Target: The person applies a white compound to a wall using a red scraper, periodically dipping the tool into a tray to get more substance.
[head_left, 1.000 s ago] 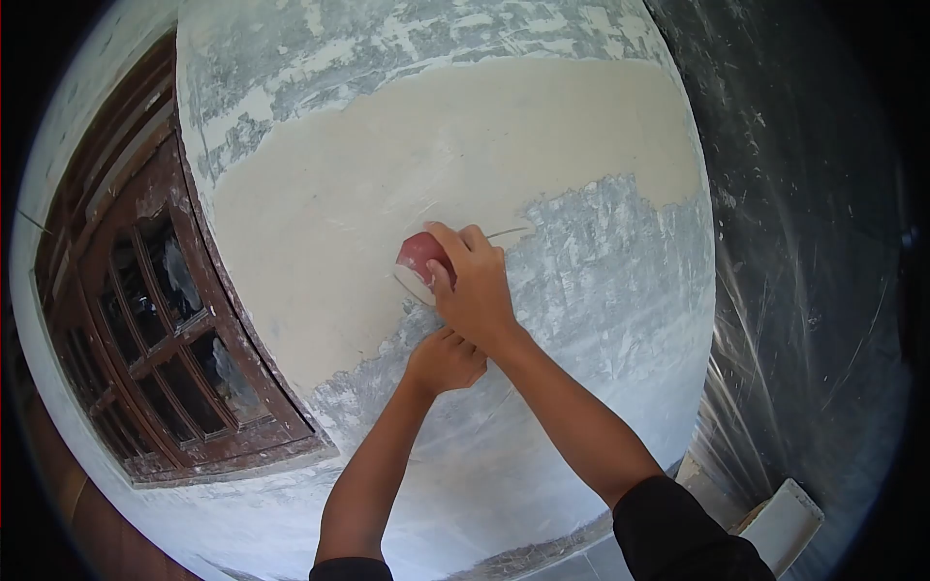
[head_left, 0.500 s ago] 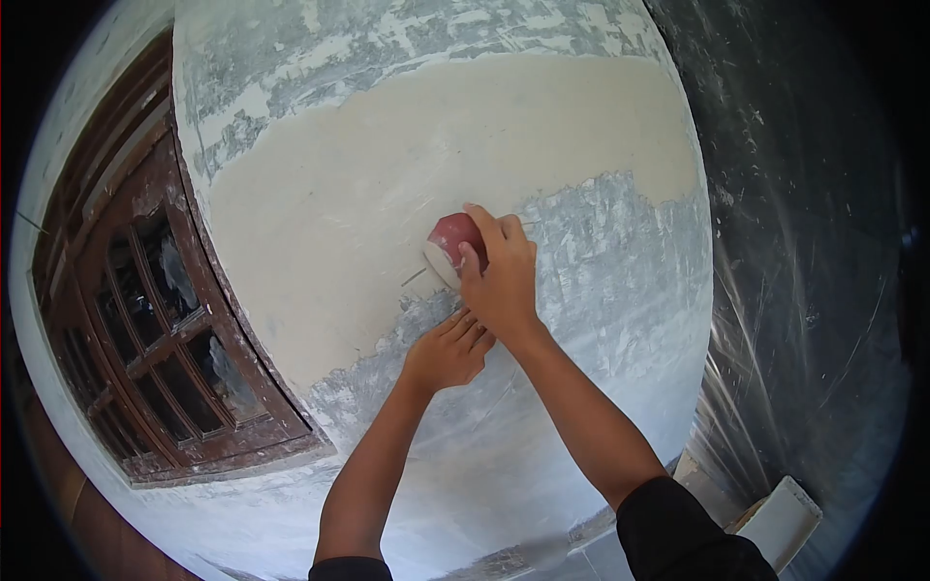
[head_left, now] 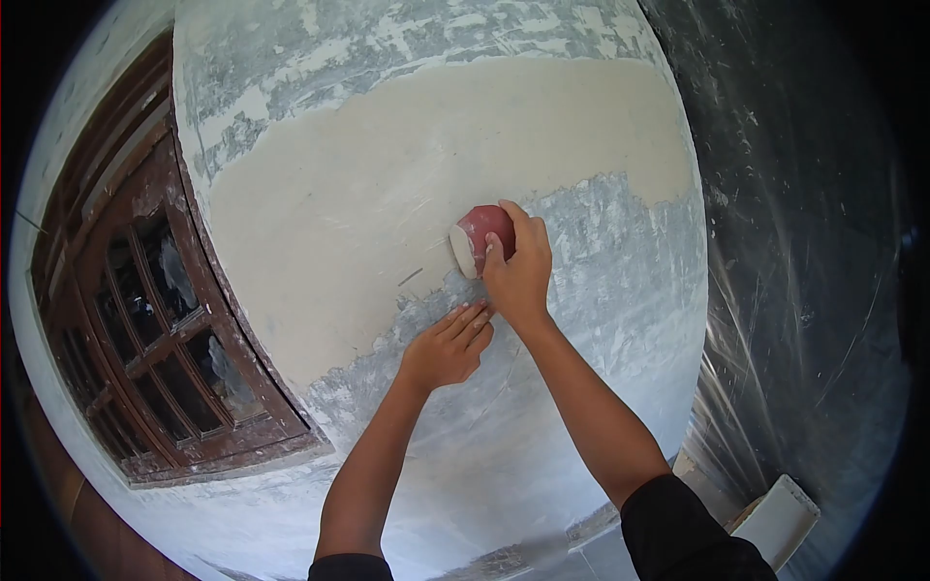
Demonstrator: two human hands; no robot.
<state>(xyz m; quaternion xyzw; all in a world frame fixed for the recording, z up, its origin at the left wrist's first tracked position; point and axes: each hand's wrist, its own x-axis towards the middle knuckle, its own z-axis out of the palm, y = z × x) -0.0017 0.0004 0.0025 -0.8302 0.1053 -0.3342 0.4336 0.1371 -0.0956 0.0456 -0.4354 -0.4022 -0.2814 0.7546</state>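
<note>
My right hand [head_left: 521, 269] grips a red, rounded spreader [head_left: 489, 230] against the wall, thumb on its near side and fingers around its far edge. Cream putty [head_left: 463, 254] coats the spreader's left face. Just below and to the left is my left hand [head_left: 448, 347], which is empty, fingers stretched toward the wall and fingertips close under my right wrist. Behind both hands, a broad band of smooth beige putty [head_left: 329, 208] covers the middle of the wall. Its ragged lower edge meets bare grey plaster [head_left: 610, 281] near the spreader. A short dark mark [head_left: 411, 277] shows in the putty.
On the left, a brown wooden window [head_left: 179, 334] with glass panes is set into the wall. Dark plastic sheeting [head_left: 794, 242] hangs along the right side. A white box-like object [head_left: 778, 528] stands at the lower right.
My right hand has slid the spreader a little up and to the right across the wall, away from the short dark mark. My left hand stays nearly in place.
</note>
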